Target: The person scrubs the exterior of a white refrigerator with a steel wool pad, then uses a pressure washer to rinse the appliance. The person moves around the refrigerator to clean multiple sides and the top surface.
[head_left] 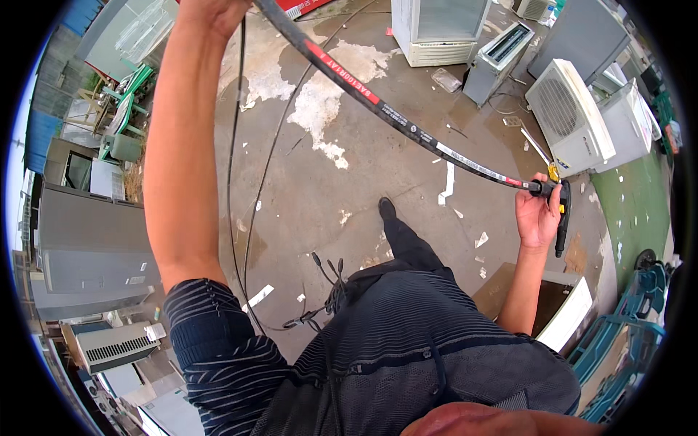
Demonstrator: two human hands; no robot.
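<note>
A thick black hose (418, 134) with red and white printed bands arcs across from the top edge to the right. Around its right end, by a black collar, the fingers of my right hand (538, 216) are closed. Just past that hand is a black pistol-shaped spray gun (563, 221) with yellow parts, seemingly joined to the hose. My left arm is raised, and my left hand (217, 10) is cut off by the top edge beside the hose. Its fingers are out of sight, so its grip cannot be made out.
Wet concrete floor (349, 196) carries paper scraps. Thin black cables (273, 138) hang beside my left arm. A white air-conditioner unit (569, 116) and a glass-fronted cabinet (445, 33) stand ahead. Grey refrigerators (94, 240) lie left; teal plastic crates (618, 334) sit at lower right.
</note>
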